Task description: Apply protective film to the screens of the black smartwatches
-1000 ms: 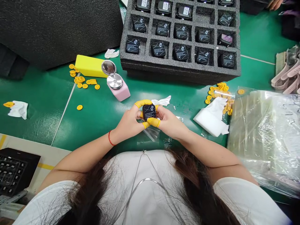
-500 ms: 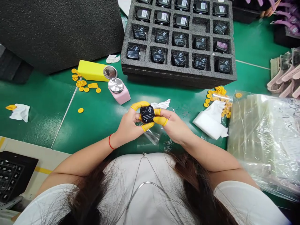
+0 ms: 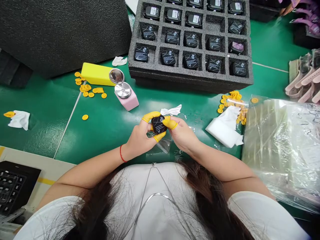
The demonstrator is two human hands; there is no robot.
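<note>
While clamping the black device [image 3: 158, 125] in the fingers [image 3: 150, 115] of the left hand [image 3: 137, 137] above the table [image 3: 100, 130], rests the thumb [image 3: 171, 124] of the right hand [image 3: 183, 136] on its upper right part. Cannot tell whether pinched from behind too.

Glossy device [image 3: 157, 125] (smooth), rough foam tray [image 3: 190, 76]

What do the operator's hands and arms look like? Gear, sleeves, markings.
Left hand and right hand: otherwise ungloved, with smooth yellow finger cots on the thumb and at least one finger of each. Left wrist: thin red bracelet. Right wrist: nothing visible. Forearms uncovered; short white sleeves on the upper arms. No cables or markings visible on either arm.
</note>
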